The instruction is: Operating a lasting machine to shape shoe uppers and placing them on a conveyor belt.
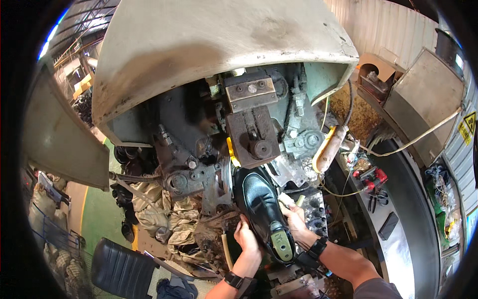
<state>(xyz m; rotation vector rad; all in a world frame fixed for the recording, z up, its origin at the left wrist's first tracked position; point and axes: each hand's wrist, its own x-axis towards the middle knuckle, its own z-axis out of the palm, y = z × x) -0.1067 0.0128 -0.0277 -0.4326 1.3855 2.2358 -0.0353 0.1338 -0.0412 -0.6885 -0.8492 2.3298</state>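
A huge cream metal hood [219,45] spans the far side, its lower lip curving above dark machinery. Along the right, a dark curved belt [420,199] sweeps from far to near, edged on its inner side by a pale metal ledge [398,254]. At left, a strip of green floor [107,214] shows past the machine; near left stands a black padded seat [122,269]. Under the hood, a dark metal block [252,137] hangs over the middle, and metal plates flank it on both sides, leaving little room around the toe.

A glossy black laced shoe [256,197] lies between the hands, toe far and just below the block, heel near, with a green plate [282,244] set in its opening. The near side, between the two forearms, is more open.

The left hand [245,238] is at the shoe's left edge, fingers together and slightly curled. The right hand [295,222] is at the right edge, fingers bent beside a small white piece [286,199]. How firmly either grips, I cannot tell.
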